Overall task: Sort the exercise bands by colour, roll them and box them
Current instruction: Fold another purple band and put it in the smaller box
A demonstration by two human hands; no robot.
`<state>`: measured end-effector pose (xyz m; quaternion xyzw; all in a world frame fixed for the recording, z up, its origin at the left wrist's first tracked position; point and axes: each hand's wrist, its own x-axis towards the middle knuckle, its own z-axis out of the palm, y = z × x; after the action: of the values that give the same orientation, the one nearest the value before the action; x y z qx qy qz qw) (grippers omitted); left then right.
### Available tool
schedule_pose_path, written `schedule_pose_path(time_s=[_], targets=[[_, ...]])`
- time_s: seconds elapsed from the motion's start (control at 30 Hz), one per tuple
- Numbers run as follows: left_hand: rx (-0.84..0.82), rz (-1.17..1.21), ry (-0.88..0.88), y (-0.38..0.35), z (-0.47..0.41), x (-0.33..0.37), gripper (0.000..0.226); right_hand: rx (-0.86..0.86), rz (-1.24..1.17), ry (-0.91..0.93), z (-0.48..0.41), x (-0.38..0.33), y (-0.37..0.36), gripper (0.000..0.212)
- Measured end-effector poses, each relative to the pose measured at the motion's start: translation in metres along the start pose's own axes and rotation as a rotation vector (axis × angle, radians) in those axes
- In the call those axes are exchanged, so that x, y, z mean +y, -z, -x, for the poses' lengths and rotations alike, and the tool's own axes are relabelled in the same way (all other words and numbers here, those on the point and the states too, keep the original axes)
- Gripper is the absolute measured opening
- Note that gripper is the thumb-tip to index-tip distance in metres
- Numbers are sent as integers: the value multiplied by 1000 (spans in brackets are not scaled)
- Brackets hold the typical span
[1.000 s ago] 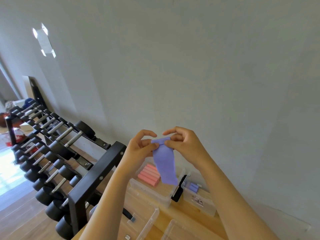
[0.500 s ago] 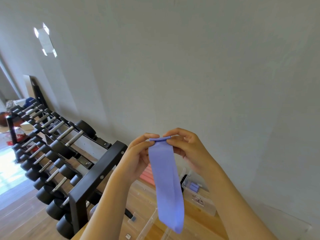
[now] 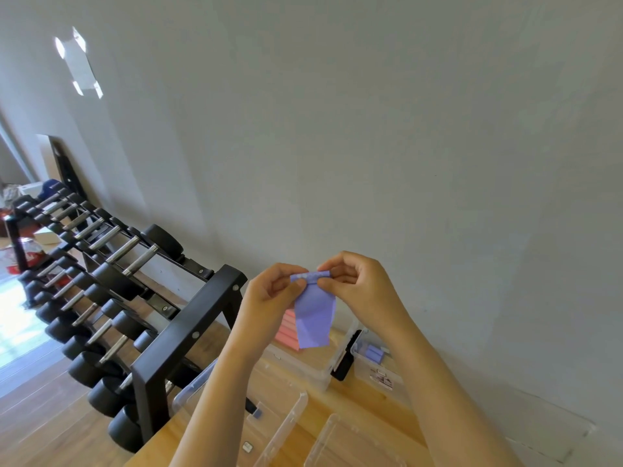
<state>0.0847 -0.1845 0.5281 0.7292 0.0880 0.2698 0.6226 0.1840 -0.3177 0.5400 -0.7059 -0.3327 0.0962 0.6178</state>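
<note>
The purple band (image 3: 315, 315) hangs at centre frame, only its top edge rolled and pinched by your left hand (image 3: 269, 291) and right hand (image 3: 357, 284); below, pink rolls (image 3: 288, 332) and purple rolls (image 3: 374, 353) already sit boxed, so this one looks left to finish.

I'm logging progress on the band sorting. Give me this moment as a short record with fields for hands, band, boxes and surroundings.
left hand: pinches the rolled top end of the purple band
right hand: pinches the same rolled end from the other side
purple band: held up in the air, top partly rolled, flat tail hanging down
pink rolls: lying in a clear box on the wooden table
purple rolls: in a second clear box, right of the first
dumbbell rack: left of the table
</note>
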Motion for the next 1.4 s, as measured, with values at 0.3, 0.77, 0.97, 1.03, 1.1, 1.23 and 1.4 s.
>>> schedule_pose_path(time_s=[0.3,0.77,0.97,1.03,1.1,1.23,1.4], targets=[[83,20,89,-10,6,-11,6,-19,-5,16,14,8,-4,25],[49,39,143,-18,14,-19,13,36,-13,24,29,25,-2,22],[111,10,96,-19,15,-19,13,-16,-106,-90,30,28,0,18],[127,4,56,-23,18,-18,15,10,-116,-80,30,30,1,12],[148,22,45,-28,21,-19,13,40,-138,-63,32,31,1,12],[61,48,132,-39,26,-21,30,52,-123,-5,34,27,1,21],[69,-118,46,-44,24,-22,20,48,-61,-5,37,25,0,23]])
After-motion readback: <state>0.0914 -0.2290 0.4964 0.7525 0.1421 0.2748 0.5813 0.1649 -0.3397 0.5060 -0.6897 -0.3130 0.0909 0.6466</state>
